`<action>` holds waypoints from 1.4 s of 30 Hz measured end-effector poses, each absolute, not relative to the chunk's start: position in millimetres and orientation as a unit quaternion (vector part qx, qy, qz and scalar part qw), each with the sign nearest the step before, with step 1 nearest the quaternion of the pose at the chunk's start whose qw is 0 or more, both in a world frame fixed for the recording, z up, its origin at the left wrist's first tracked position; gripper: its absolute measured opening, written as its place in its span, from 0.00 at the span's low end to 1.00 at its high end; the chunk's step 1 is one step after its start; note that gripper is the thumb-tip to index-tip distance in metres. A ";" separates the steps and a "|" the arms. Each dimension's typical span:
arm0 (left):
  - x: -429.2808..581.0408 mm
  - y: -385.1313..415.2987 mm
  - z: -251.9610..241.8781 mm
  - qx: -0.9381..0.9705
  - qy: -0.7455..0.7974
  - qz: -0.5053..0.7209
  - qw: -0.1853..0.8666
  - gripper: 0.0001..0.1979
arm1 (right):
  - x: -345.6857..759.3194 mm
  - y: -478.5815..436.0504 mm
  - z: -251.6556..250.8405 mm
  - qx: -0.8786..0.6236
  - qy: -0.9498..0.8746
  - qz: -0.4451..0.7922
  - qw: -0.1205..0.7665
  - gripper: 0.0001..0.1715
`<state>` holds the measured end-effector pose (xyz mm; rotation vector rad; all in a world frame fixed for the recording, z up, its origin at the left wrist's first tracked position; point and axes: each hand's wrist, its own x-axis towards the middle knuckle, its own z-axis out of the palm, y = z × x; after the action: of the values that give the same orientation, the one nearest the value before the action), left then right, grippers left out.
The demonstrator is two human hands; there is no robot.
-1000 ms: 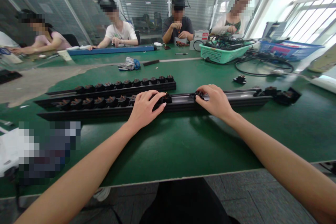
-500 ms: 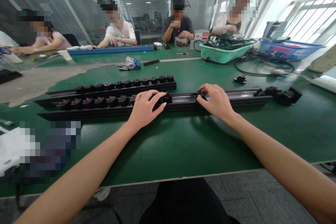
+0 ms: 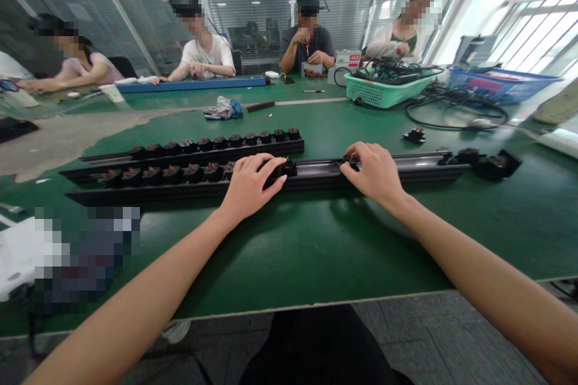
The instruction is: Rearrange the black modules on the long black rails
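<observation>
A long black channel rail [image 3: 316, 183] lies across the green table in front of me. Black socket modules [image 3: 171, 174] with copper-coloured contacts sit in a row along its left part. My left hand [image 3: 253, 187] is closed over the rail at the end of this row, thumb and fingers around a black socket module [image 3: 288, 166], partly covered. Further right, my right hand [image 3: 374, 173] pinches another socket module [image 3: 350, 160] at the rail's channel. Bare shiny channel shows between the hands. More black modules [image 3: 492, 163] are at the rail's right end.
Behind lies a second rail [image 3: 275, 149] filled with modules. One loose module [image 3: 414, 135] rests at the right. A green basket [image 3: 392, 95] of cables, a blue basket [image 3: 506, 84] and a crumpled glove [image 3: 222, 108] are further back. Several people sit across the table.
</observation>
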<state>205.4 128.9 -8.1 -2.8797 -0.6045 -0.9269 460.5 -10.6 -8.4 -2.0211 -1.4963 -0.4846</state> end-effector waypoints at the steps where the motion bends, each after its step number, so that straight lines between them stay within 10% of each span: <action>1: 205.5 128.7 -8.0 -0.933 -0.196 -0.299 0.027 0.19 | 460.5 -10.6 -8.3 -0.757 -0.560 -0.181 0.285 0.10; 42: 204.5 127.9 -7.6 -0.935 -0.193 -0.296 0.016 0.20 | 479.5 -6.0 -17.7 -0.764 -0.542 -0.165 0.309 0.08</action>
<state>204.5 127.9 -7.6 -2.9100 -0.6003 -0.9204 479.5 -6.0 -17.7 -2.0180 -1.4323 -0.4371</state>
